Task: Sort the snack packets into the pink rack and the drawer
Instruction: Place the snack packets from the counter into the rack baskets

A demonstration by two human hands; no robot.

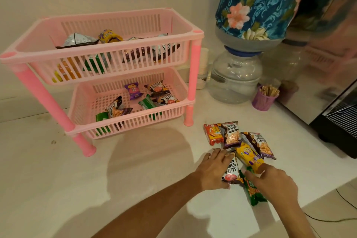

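A two-tier pink rack [194, 75] stands on the white counter, with several snack packets in both baskets. A loose pile of packets lies at the front right: an orange packet [212, 133], two salted peanuts packets [231, 135] [261, 144], a yellow packet [250, 155], a green packet [253, 192] and a third salted peanuts packet [231, 170]. My left hand [212, 168] grips the left edge of that third peanuts packet. My right hand [270, 181] pinches the near end of the yellow packet, over the green one. No drawer is in view.
A water dispenser bottle [236, 75] under a floral cover [258, 0] stands right of the rack. A purple cup of sticks [263, 98] and a dark appliance [336, 102] sit at the right. The counter's front edge runs at the lower right.
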